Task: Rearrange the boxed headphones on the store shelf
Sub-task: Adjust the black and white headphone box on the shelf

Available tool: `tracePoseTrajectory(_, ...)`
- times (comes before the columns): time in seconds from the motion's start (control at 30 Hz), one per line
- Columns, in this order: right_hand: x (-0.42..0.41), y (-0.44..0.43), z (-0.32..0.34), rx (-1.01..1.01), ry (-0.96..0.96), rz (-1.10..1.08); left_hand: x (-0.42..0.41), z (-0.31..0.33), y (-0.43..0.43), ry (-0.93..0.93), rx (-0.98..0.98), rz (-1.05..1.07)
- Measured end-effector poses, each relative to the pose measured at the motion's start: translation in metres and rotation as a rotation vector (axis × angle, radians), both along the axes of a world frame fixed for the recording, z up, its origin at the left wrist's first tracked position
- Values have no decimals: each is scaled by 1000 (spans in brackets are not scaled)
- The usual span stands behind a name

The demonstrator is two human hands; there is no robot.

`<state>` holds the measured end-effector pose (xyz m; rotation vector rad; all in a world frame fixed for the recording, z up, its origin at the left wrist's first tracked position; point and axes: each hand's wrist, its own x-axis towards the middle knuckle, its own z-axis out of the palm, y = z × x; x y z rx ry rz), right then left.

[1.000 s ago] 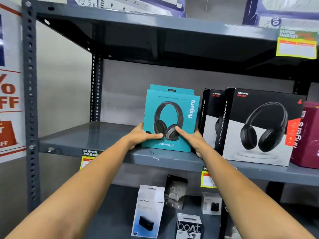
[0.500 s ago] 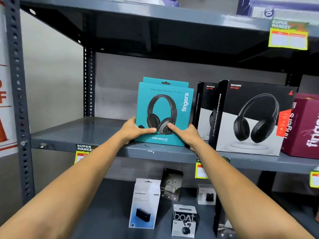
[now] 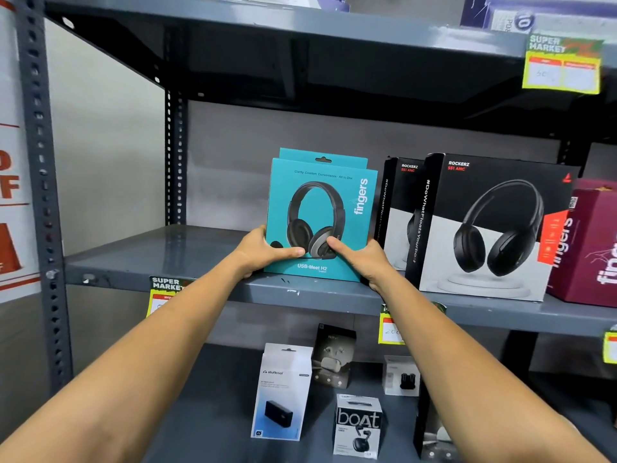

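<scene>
Standing upright near the front edge of the middle shelf (image 3: 140, 252), the teal box (image 3: 320, 215) remains clamped on both sides as half a second ago, left hand (image 3: 263, 252) and right hand (image 3: 364, 259) gripping its lower edges, thumbs across the front; its spot looks unchanged, so placement seems nearly settled. Printed: "fingers", "USB-Meet H2". Just right, two black boxes (image 3: 484, 225) read "ROCKERZ 551 ANC"; a maroon box (image 3: 594, 242) follows.
</scene>
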<state>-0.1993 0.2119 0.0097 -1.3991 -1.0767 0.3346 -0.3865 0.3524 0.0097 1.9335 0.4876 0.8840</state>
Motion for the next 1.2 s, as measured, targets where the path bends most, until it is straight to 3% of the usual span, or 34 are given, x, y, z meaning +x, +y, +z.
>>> tracePoseTrajectory(0.1, -2, -5, 4, -7, 33, 38, -3, 3, -1, -10, -72, 9)
tracePoseTrajectory(0.17, 0, -11, 4, 24, 48, 66, -4, 3, -2, -118, -77, 126)
tracePoseTrajectory(0.3, 9, -43, 0, 83, -136, -140, -15, 3, -14, -469, 274, 471)
tracePoseTrajectory(0.4, 16, -77, -6, 140, -441, -288, -19, -1, -31, -552, 560, 569)
tracePoseTrajectory(0.53, 29, -121, -16, 70, -701, -348, -2, -17, -69, -544, 650, 557)
tracePoseTrajectory(0.73, 85, -177, -29, 195, -776, -550, 62, -28, -140, -458, 710, 325)
tracePoseTrajectory(0.8, 111, -197, -29, 306, -761, -674, 94, -22, -166, -400, 632, 276)
tracePoseTrajectory(0.93, 161, -224, -18, 451, -639, -820, 152, -6, -196, -109, 149, 218)
tracePoseTrajectory(1.07, 192, -226, -10, 288, -337, -717, 183, 1, -196, 80, 109, 229)
tracePoseTrajectory(1.2, 208, -219, -7, 109, -287, -572, 194, 1, -178, 66, 42, 218)
